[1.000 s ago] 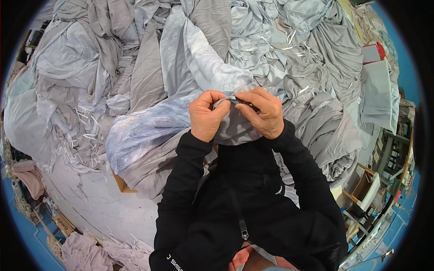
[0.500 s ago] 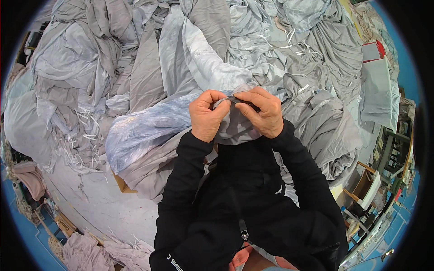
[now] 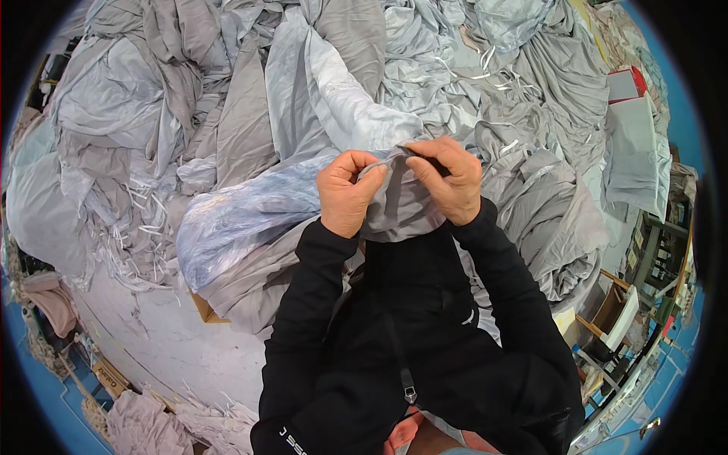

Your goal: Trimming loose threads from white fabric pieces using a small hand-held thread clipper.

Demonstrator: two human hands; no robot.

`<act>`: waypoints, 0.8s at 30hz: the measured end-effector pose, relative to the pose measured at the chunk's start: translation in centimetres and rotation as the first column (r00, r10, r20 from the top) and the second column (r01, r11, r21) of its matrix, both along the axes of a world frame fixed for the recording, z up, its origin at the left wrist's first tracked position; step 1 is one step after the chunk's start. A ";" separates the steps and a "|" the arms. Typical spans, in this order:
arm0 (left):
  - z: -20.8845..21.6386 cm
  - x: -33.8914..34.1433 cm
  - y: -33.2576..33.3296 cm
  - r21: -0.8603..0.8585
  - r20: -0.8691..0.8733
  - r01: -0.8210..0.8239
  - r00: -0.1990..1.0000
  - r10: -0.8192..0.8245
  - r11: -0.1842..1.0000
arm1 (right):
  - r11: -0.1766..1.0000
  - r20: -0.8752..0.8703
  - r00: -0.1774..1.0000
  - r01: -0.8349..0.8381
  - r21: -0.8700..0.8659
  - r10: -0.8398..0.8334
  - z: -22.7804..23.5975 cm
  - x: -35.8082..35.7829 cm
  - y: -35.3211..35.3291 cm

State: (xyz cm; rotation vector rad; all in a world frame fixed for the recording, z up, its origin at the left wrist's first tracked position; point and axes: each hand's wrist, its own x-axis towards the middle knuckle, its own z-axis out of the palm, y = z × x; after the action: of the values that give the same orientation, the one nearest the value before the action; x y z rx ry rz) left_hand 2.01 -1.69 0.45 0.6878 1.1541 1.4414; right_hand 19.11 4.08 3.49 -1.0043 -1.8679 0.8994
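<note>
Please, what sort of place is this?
Probably a textile workroom: grey and pale-blue fabric lies heaped on a white table, white strips among it, and the left hand and right hand hold grey cloth.

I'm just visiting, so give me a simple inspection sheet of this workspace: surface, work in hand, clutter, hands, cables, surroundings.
Surface: white marbled tabletop, bare mainly at lower left.
Work in hand: gray cloth, its upper edge raised between the hands; blue-white patterned fabric lies to the left.
Clutter: rumpled gray and pale-blue fabric heaps cover most of the top.
Hands: left hand and right hand each pinch the cloth's edge between thumb and fingers.
Cables: nothing seen.
Surroundings: blue floor; pinkish-gray fabric pile at lower left.
</note>
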 end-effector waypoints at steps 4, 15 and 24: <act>0.0 -0.3 0.0 -0.001 0.002 -0.003 1.000 0.003 1.000 | 0.952 -0.095 0.995 -0.060 -0.301 0.033 -1.0 0.0 0.6; 0.9 -7.5 -1.0 -0.136 -0.532 0.218 0.807 -0.257 0.966 | 0.957 0.080 0.994 -0.054 -0.283 0.080 -0.2 3.5 3.6; 0.2 -11.4 -5.8 -0.361 -0.460 0.325 0.753 -0.470 0.874 | 0.994 0.062 0.996 -0.053 -0.098 0.060 -1.5 4.0 3.7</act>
State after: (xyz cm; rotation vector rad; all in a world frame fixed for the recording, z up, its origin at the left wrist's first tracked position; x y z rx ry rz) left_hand -9.40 -7.48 0.63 1.1187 1.4788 0.7165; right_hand 23.08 7.77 1.99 -1.0545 -1.9309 1.0097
